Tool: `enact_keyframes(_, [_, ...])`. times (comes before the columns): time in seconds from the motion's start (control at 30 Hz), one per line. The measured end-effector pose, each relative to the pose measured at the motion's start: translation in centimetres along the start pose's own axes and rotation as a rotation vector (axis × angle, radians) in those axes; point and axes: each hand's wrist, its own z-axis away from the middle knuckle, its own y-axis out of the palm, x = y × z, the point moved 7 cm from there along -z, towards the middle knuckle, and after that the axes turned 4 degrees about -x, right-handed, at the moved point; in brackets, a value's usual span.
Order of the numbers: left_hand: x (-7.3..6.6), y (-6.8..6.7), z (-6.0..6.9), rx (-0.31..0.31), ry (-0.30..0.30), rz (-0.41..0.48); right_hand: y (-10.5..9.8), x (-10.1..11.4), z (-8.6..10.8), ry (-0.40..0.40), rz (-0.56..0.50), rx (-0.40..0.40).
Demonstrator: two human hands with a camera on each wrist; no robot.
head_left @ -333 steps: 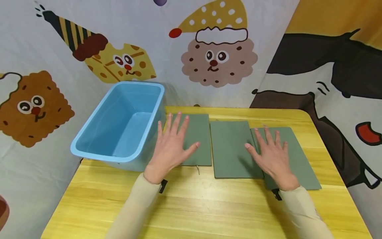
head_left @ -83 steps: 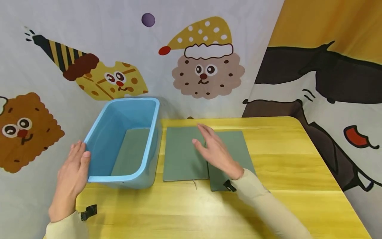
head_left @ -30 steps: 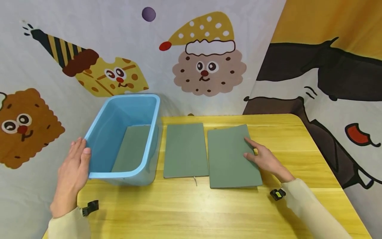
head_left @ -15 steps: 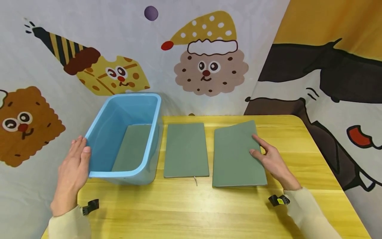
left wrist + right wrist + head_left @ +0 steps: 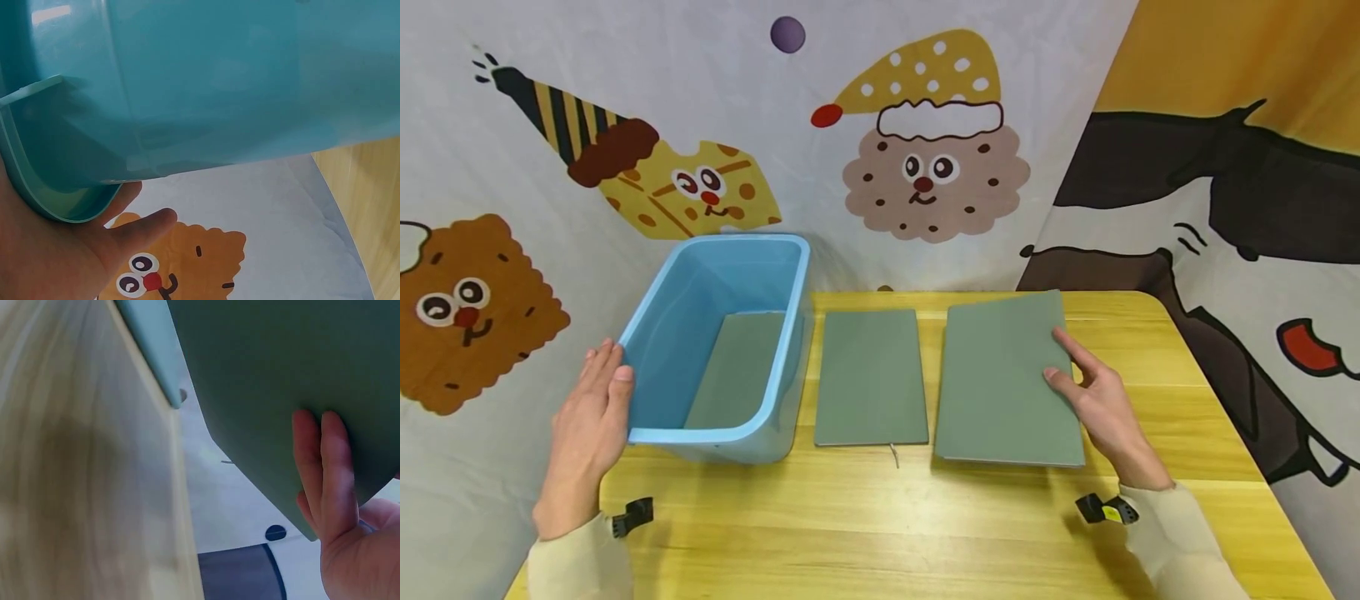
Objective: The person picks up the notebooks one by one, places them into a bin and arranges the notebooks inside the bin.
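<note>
A green notebook (image 5: 1011,383) is tilted with its right side raised off the table; my right hand (image 5: 1108,417) pinches its right edge, thumb on top. In the right wrist view, several fingers of the right hand (image 5: 337,481) lie straight against the underside of the notebook (image 5: 269,375). My left hand (image 5: 587,433) rests against the near left corner of the blue bin (image 5: 700,436). In the left wrist view, the left hand (image 5: 69,250) touches the outside of the bin's rim (image 5: 56,215), fingers extended. Another green notebook (image 5: 872,375) lies flat between bin and held notebook.
Inside the bin lies a green notebook (image 5: 737,367). A small ribbon end (image 5: 894,455) sticks out below the middle notebook. The wooden table (image 5: 850,533) meets a printed cloth (image 5: 820,183) behind it.
My right hand has drawn the right-hand notebook rightward and raised its right side, widening the gap to the middle notebook. Earlier, three notebooks lay on the table and the bin was empty.
</note>
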Motion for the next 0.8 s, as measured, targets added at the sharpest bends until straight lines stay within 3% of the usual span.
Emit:
enact_keyframes(0.4, [0.0, -0.1, 0.0, -0.015, 0.018, 0.027, 0.6, 2.2, 0.4, -0.012, -0.260, -0.033])
enact_keyframes(0.8, [0.1, 0.0, -0.1, -0.005, 0.015, 0.015, 1.8, 4.9, 0.9, -0.063, -0.365, -0.062])
